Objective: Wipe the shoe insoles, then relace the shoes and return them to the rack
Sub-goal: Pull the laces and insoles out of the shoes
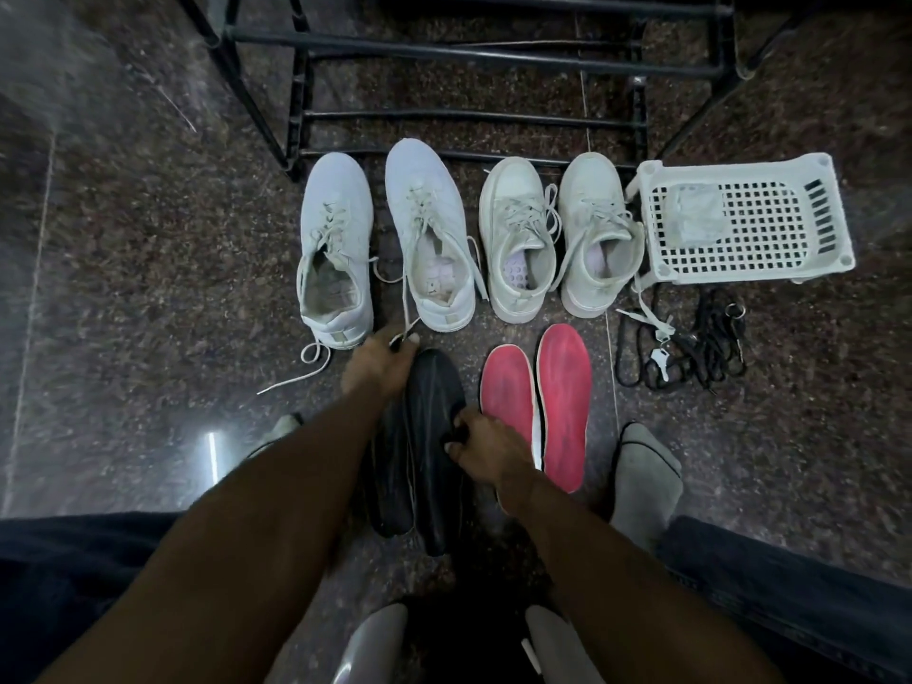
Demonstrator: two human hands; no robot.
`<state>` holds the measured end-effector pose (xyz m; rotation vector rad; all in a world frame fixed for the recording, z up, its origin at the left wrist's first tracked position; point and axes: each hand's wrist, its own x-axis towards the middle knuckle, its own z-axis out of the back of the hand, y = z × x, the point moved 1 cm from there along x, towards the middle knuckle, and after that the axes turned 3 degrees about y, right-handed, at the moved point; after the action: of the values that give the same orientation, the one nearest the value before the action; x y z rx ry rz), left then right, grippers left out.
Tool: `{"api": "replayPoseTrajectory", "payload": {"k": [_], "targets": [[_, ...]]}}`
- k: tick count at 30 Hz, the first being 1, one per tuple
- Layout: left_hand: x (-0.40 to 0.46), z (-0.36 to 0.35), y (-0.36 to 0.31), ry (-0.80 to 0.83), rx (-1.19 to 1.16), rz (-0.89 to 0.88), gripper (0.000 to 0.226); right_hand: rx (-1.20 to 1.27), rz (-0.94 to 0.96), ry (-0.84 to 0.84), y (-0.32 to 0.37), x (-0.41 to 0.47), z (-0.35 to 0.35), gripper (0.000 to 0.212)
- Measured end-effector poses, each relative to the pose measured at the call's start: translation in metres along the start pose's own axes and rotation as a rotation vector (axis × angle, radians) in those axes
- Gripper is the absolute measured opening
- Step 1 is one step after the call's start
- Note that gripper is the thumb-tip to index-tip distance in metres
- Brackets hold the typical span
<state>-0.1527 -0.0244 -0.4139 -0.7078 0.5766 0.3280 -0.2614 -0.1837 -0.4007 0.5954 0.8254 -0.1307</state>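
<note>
Two black insoles (429, 436) lie overlapped on the dark stone floor in front of me. My left hand (382, 360) grips their far tip; its fingers also touch a white lace end. My right hand (481, 446) pinches their right edge at the middle. Two red insoles (562, 402) lie side by side just right of my right hand. Beyond them stand two pairs of white sneakers: a laced pair on the left (338, 249) (434, 239) and a cream pair on the right (518, 239) (599, 234). The black metal shoe rack (469, 116) stands behind them.
A white perforated plastic basket (740, 219) lies at the right, with a folded cloth or wipe inside. Loose black laces and a key ring (691, 348) are piled below it. My grey-socked feet (641, 466) rest either side of the insoles.
</note>
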Motion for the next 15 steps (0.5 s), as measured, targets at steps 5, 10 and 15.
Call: {"api": "replayPoseTrajectory", "payload": {"k": [5, 10, 15], "targets": [[0.014, 0.011, -0.023, 0.125, -0.094, 0.061, 0.021, 0.008, -0.023, 0.026, -0.006, 0.001, 0.005, 0.033], [0.003, 0.044, -0.061, -0.152, -0.679, 0.031, 0.019, 0.030, -0.023, 0.025, -0.007, -0.002, 0.000, 0.032], [0.006, 0.092, -0.117, -0.238, -0.968, -0.235, 0.013, 0.035, -0.039, 0.036, -0.002, -0.006, -0.005, 0.033]]}}
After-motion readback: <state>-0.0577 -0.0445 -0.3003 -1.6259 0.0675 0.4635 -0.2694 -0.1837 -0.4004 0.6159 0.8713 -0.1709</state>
